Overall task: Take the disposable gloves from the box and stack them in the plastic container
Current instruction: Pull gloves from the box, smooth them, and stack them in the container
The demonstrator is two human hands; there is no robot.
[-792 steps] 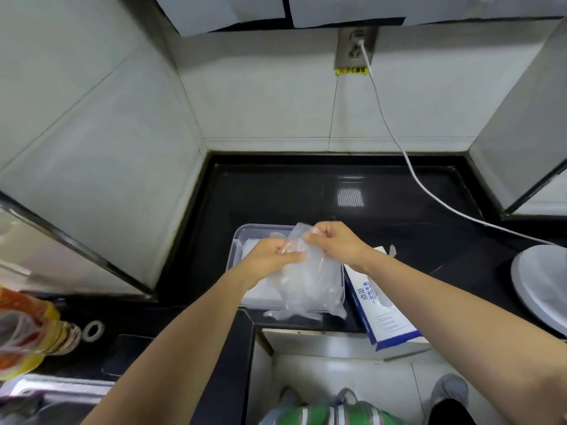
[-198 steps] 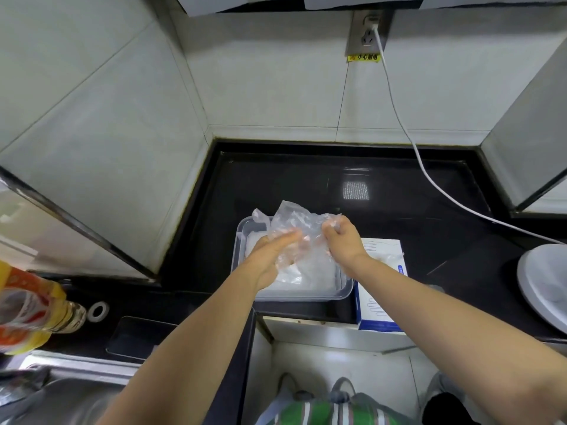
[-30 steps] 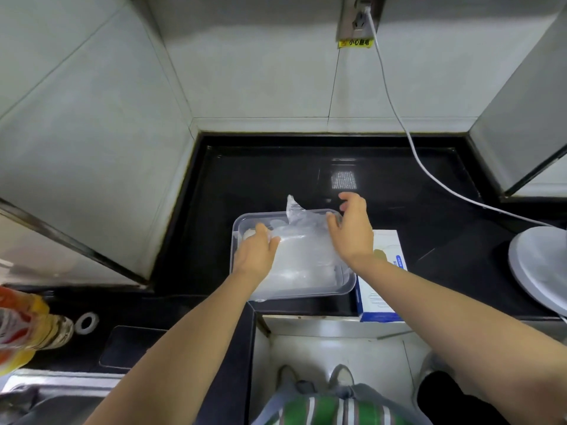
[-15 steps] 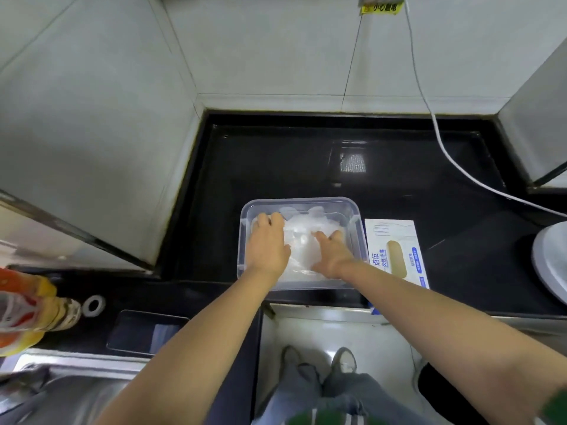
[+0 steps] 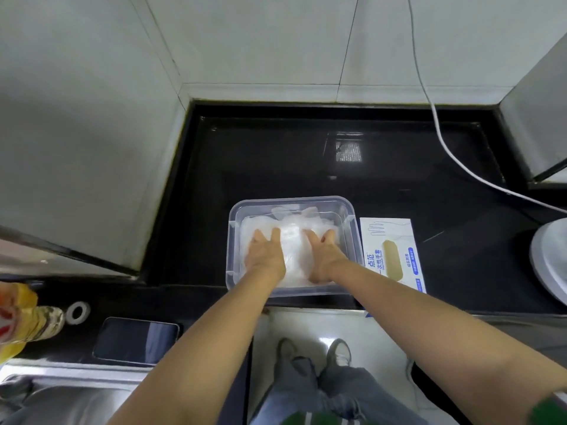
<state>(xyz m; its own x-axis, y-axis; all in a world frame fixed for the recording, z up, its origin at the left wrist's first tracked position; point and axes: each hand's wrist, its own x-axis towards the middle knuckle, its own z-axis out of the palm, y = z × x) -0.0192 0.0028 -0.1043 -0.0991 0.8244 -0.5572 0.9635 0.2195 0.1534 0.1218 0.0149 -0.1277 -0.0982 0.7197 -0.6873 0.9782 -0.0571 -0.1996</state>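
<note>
Disposable gloves: 1 crumpled clear stack, single pcs can't be counted, lying inside 1 clear plastic container at the front edge of the counter. 2 hands are in the container: L hand & R hand both lie flat on the stack, palms down, fingers straight and slightly spread, pressing on it, gripping nothing. 1 glove box, white w/ blue print, lies flat just beside the container's right wall. At left, lower level: 1 phone screen-up, 1 tape roll, 1 yellow-labelled bottle, near 1 steel sink. 1 white cable runs down the wall and across the counter to the right. 1 white round object sits at the right edge, partly cut off. Counter is glossy black; walls are pale tile, forming a corner niche. Pale floor shows below, w/ 2 shoes.
</note>
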